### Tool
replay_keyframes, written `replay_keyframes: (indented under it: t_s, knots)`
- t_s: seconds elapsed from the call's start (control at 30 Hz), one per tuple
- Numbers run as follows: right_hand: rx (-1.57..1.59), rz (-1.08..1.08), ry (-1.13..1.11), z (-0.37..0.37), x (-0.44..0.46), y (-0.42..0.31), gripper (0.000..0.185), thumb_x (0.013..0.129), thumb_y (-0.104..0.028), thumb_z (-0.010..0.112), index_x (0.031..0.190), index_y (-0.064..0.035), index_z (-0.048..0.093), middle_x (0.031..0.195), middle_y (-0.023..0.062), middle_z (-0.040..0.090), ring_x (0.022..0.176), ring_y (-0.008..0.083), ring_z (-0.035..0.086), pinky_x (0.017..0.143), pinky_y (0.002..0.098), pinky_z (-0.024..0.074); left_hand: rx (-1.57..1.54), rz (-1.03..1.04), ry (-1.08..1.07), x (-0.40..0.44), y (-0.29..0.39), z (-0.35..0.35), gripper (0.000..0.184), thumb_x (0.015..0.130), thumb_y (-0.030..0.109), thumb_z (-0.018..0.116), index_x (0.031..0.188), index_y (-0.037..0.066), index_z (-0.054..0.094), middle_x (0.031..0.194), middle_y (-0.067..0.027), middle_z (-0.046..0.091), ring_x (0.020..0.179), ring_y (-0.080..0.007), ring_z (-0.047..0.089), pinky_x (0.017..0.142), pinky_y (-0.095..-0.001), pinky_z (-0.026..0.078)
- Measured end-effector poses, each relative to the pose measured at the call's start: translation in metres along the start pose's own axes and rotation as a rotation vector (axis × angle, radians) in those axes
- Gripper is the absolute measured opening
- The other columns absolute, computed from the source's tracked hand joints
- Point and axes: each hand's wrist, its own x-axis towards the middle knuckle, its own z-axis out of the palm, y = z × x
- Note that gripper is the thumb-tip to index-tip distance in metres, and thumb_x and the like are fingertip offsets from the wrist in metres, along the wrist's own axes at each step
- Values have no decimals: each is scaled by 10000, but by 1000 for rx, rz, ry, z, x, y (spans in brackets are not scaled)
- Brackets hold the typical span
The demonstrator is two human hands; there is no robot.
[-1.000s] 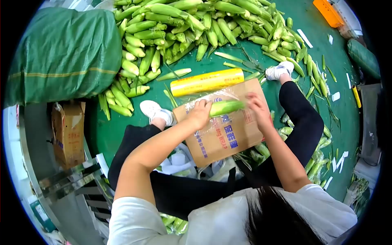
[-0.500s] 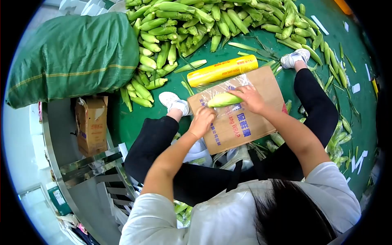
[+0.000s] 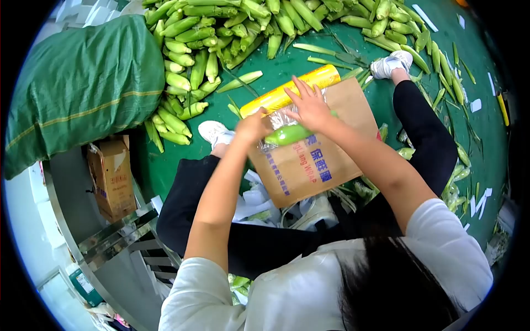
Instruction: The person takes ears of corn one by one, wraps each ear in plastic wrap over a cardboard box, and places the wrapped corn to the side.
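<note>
An ear of corn lies on clear film over the flat cardboard between my legs. Behind it is a yellow roll of film, slanting across the cardboard's far edge. My left hand is at the ear's left end, beside the roll, its fingers bent; what they hold is hidden. My right hand is spread, with its fingers apart over the film and reaching the roll.
A large heap of unhusked corn lies on the green surface. To the left are a green sack and an open carton. Wrapped corn and white strips lie at the right.
My hands have moved from the ear's ends toward the yellow roll. My right hand has opened and let go of the ear, which now rests lower on the film. The view has shifted slightly.
</note>
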Motion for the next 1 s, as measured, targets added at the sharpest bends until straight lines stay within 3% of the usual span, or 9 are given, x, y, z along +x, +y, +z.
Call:
replay_keyframes:
  t_s: [0.2, 0.37, 0.43, 0.5, 0.63, 0.7, 0.77, 0.83, 1.0]
  knots:
    - [15, -64, -380, -19, 18, -31, 600, 768, -465, 778, 1228, -106, 638, 1204, 126, 638, 1134, 319, 590, 984, 479, 439, -75, -69, 462, 28, -43, -71, 486, 843, 224, 758, 1283, 78, 610, 1014, -125, 706, 899, -283, 702, 799, -393, 559]
    - [101, -14, -616, -23, 14, -30, 579, 652, -331, 862, 1138, -103, 644, 1101, 143, 688, 1073, 295, 661, 914, 452, 521, -261, 434, 331, 53, 30, -24, 315, 944, 133, 652, 1256, 88, 649, 1130, -137, 710, 1026, -233, 699, 889, -343, 544]
    - [236, -22, -908, -30, 15, -27, 701, 640, -317, 864, 1253, -80, 619, 1209, 179, 679, 1124, 293, 658, 939, 428, 532, -186, 710, 206, 67, 41, 20, 386, 1015, 293, 549, 1375, 173, 619, 1514, -163, 472, 1396, -353, 430, 1173, -448, 323]
    - [486, -158, -1000, -3, -12, -6, 781, 646, -330, 867, 1326, -76, 580, 1198, 167, 691, 1119, 292, 655, 970, 403, 515, -65, 572, -157, 56, 52, 60, 484, 1039, 529, 367, 1442, 348, 565, 1673, -161, 181, 1528, -426, 154, 1210, -631, 68]
    - [795, -247, -1577, -32, -60, -24, 802, 726, -379, 867, 1381, -45, 546, 1254, 152, 664, 1083, 286, 650, 954, 393, 517, 401, 722, 158, 17, 62, 95, 482, 983, 462, 516, 1464, 430, 504, 1674, -135, 192, 1550, -349, 153, 1207, -650, 99]
    - [1120, 65, -2090, -66, -83, -56, 835, 789, -419, 834, 1437, -20, 489, 1324, 173, 624, 1151, 282, 618, 1006, 403, 481, 410, 747, 229, 10, 56, 108, 497, 973, 446, 537, 1468, 412, 498, 1666, -145, 208, 1549, -326, 167, 1206, -645, 129]
    - [1052, 55, -2026, -150, -87, -82, 890, 838, -468, 785, 1496, -2, 408, 1365, 184, 591, 1241, 260, 559, 1072, 395, 424, 422, 745, 305, 8, 54, 119, 518, 963, 436, 551, 1475, 379, 492, 1658, -151, 225, 1545, -319, 182, 1204, -637, 157]
    - [1293, 535, -1759, -205, -141, -74, 942, 842, -503, 772, 1515, 16, 365, 1376, 165, 575, 1273, 243, 524, 1101, 381, 394, 421, 700, 362, -8, 54, 135, 546, 952, 432, 558, 1485, 331, 486, 1652, -155, 241, 1539, -325, 196, 1201, -626, 184]
    - [1455, 995, -489, -351, -297, -41, 773, 891, -414, 728, 1478, -8, 432, 1337, 124, 594, 1183, 250, 589, 1017, 372, 476, 306, 911, 144, -78, 58, 165, 586, 911, 320, 600, 1450, 112, 499, 1576, -173, 372, 1485, -345, 308, 1174, -585, 288]
